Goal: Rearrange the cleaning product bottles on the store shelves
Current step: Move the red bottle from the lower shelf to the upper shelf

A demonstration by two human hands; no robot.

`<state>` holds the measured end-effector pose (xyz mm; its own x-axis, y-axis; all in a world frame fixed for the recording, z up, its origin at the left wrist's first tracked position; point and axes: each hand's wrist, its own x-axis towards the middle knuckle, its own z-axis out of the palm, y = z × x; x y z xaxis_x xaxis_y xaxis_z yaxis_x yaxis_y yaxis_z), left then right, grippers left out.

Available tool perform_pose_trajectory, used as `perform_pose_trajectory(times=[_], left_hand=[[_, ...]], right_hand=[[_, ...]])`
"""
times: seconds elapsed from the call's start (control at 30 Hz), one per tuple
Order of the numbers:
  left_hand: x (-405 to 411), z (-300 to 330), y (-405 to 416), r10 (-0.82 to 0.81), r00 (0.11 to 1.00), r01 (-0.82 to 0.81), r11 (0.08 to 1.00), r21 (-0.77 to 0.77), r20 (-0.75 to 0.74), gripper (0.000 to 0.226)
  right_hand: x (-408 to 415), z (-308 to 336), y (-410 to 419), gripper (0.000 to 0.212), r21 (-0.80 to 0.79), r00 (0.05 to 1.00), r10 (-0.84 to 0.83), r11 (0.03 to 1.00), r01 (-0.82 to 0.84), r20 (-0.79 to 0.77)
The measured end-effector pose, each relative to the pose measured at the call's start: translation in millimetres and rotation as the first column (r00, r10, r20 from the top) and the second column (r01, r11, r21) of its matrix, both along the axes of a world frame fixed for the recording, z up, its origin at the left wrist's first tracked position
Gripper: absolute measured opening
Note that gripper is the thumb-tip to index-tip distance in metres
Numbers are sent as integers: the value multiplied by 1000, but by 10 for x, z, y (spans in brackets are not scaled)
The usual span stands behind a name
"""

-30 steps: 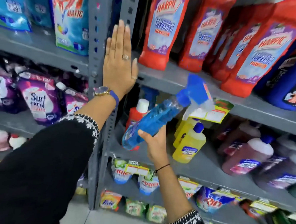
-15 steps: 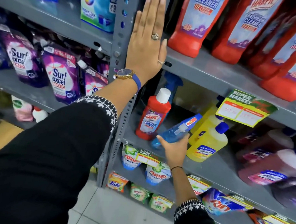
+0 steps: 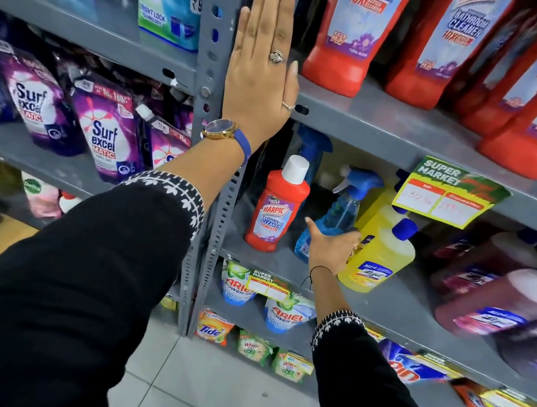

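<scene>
On the middle shelf (image 3: 389, 306), just right of the grey upright post (image 3: 210, 75), your right hand (image 3: 331, 248) has its grip wrapped around the lower body of a blue spray bottle (image 3: 338, 219), thumb sticking out to the left. The bottle stands nearly upright with its base on the shelf; it is clear plastic filled with blue liquid, topped by a blue trigger head with a white nozzle. Its label is hidden behind your hand.

Just left of it stands a red bottle (image 3: 277, 210) with a white cap, reading "HARPIC BATHROOM CLEANER 10X". Just right of your hand sits a yellow bottle (image 3: 382, 256) with a blue cap, touching or nearly touching your fingers; its label print is too small to read.

Your left hand (image 3: 261, 75) lies flat against the post and the upper shelf edge, fingers spread straight, holding nothing. It wears a ring and a gold watch (image 3: 221, 129) on a blue strap.

A green and yellow price tag (image 3: 451, 191) reads "SUPER MARKET". On the upper shelf stand large red bottles (image 3: 353, 36) marked "BATHROOM CLEANER 10X". Far left hang purple pouches (image 3: 106, 132) reading "Surf excel MATIC". Below, packs read "ARIEL POWER GEL" (image 3: 287, 316) and "Tide" (image 3: 212, 328).
</scene>
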<state>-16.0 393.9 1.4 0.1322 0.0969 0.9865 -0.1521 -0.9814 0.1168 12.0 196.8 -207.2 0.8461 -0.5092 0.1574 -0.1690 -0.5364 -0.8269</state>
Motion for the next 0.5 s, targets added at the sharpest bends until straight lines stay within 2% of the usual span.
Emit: perform_pose_trajectory(times=[0.23, 0.4, 0.5], left_hand=[[-22, 10, -15, -11, 1000, 11, 1000, -1, -4, 52], [-30, 20, -22, -19, 1000, 19, 1000, -8, -8, 54], [-10, 11, -16, -13, 1000, 13, 1000, -4, -6, 54]], right_hand=[[-7, -32, 33, 104, 44, 1000, -12, 999, 12, -12], [-72, -37, 22, 117, 148, 1000, 18, 989, -15, -16], [-223, -73, 118, 107, 238, 993, -25, 971, -4, 118]])
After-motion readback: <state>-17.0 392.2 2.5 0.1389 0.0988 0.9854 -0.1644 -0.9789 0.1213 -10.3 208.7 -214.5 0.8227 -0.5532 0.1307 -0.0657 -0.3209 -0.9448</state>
